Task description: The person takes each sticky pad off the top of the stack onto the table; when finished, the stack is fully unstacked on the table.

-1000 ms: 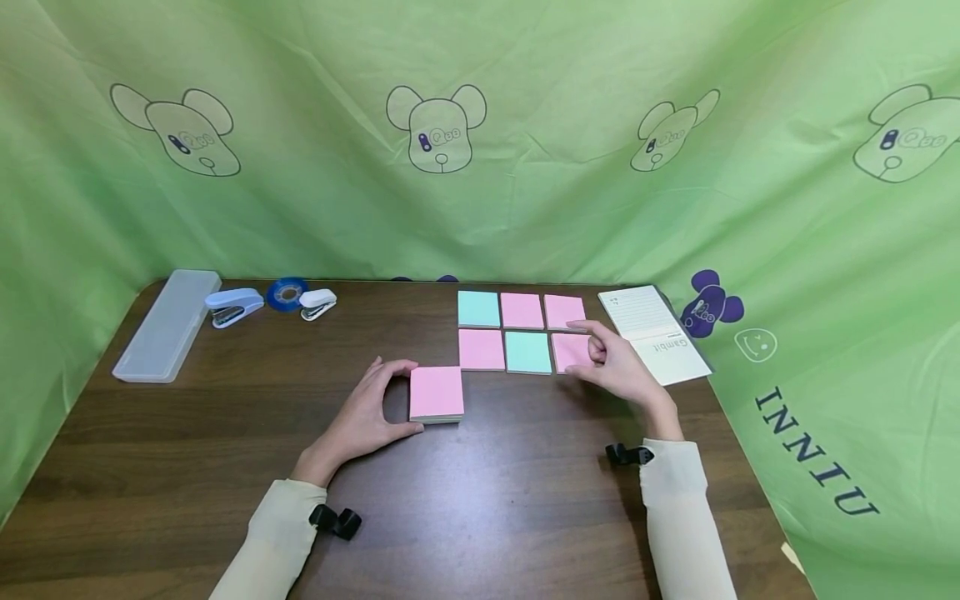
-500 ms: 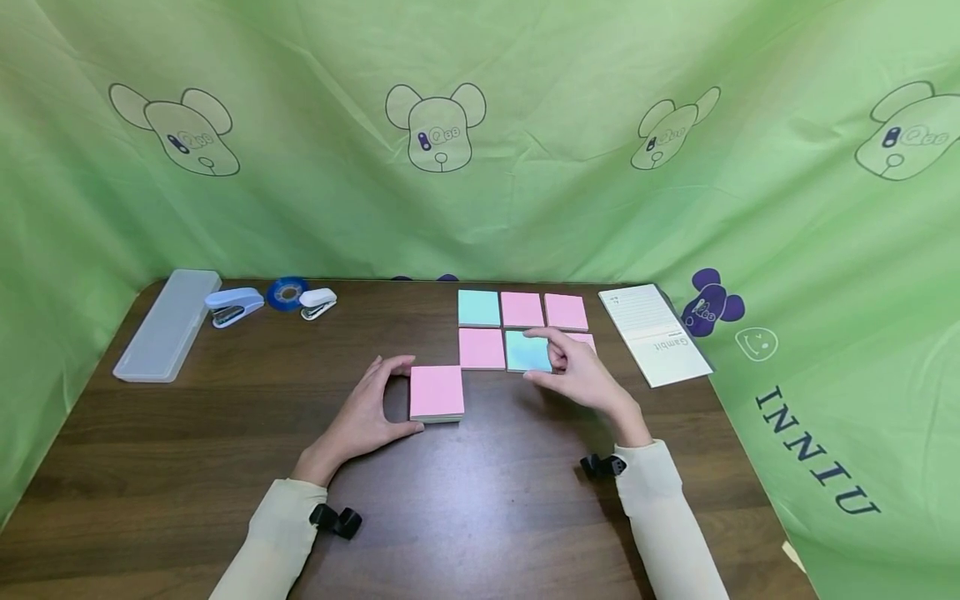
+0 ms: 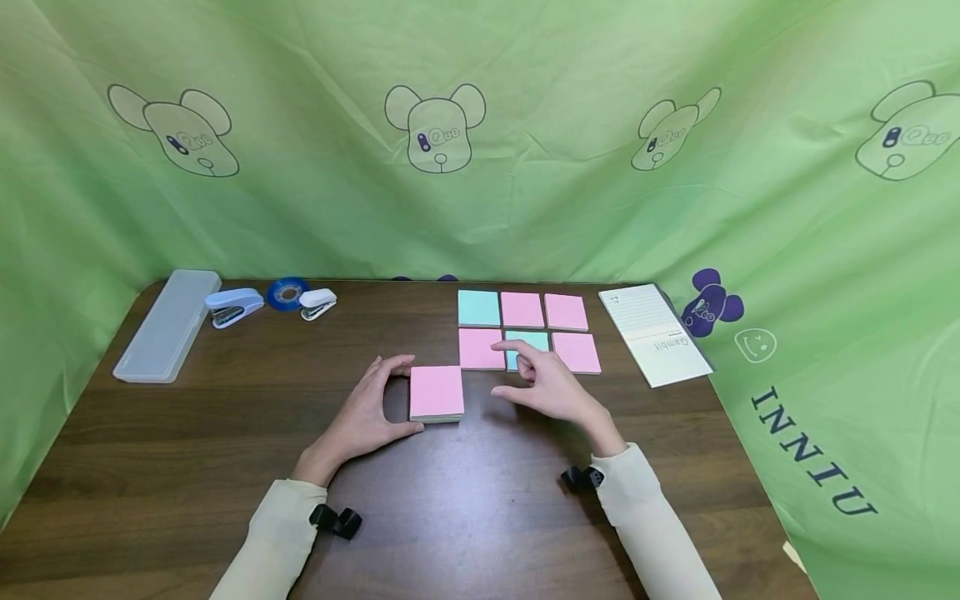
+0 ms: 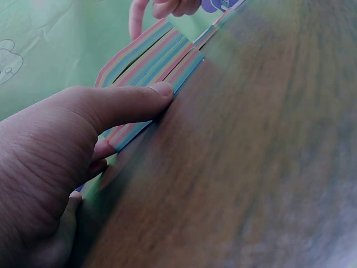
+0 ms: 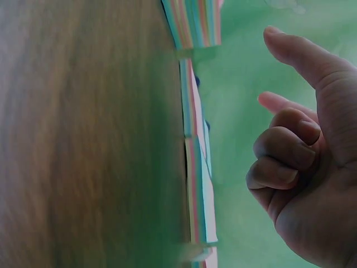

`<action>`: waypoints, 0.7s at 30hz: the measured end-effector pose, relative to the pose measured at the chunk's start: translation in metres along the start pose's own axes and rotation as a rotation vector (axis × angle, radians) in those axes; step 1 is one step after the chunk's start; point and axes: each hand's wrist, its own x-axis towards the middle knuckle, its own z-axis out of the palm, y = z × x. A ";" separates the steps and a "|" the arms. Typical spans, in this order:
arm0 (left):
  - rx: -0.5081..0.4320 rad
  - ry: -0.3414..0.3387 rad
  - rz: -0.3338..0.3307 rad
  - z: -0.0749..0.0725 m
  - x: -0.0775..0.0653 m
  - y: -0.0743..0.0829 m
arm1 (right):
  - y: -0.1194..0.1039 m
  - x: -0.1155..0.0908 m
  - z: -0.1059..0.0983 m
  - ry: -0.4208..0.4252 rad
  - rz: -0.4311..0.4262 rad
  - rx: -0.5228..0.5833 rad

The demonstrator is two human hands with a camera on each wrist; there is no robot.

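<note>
In the head view my left hand (image 3: 360,417) grips a stack of sticky note pads (image 3: 437,392) by its left side, a pink sheet on top. The left wrist view shows the thumb against the striped side of this stack (image 4: 153,61). My right hand (image 3: 553,387) holds nothing; thumb and index finger stand apart, and its other fingers are curled. It partly covers a teal pad (image 3: 528,338), and the index finger overlaps a pink pad (image 3: 476,354). Behind lie another teal pad (image 3: 478,307) and pink pads (image 3: 522,309) in two rows.
An open notebook (image 3: 652,333) lies right of the pads. At the back left are a translucent case (image 3: 167,327), a blue stapler (image 3: 236,302), a blue tape roll (image 3: 286,294) and a white stapler (image 3: 318,300). A green curtain (image 3: 300,208) borders the table.
My right hand has moved left from the rightmost pads to the middle and left ones, its thumb and index finger parted. The left hand and its stack have stayed in place.
</note>
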 end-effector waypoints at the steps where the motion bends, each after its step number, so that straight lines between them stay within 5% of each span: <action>1: -0.001 0.001 0.001 0.000 0.000 0.000 | -0.001 0.000 0.002 -0.001 -0.002 -0.005; 21: -0.005 0.004 0.008 0.000 0.000 0.000 | -0.025 0.009 0.047 -0.076 0.000 -0.109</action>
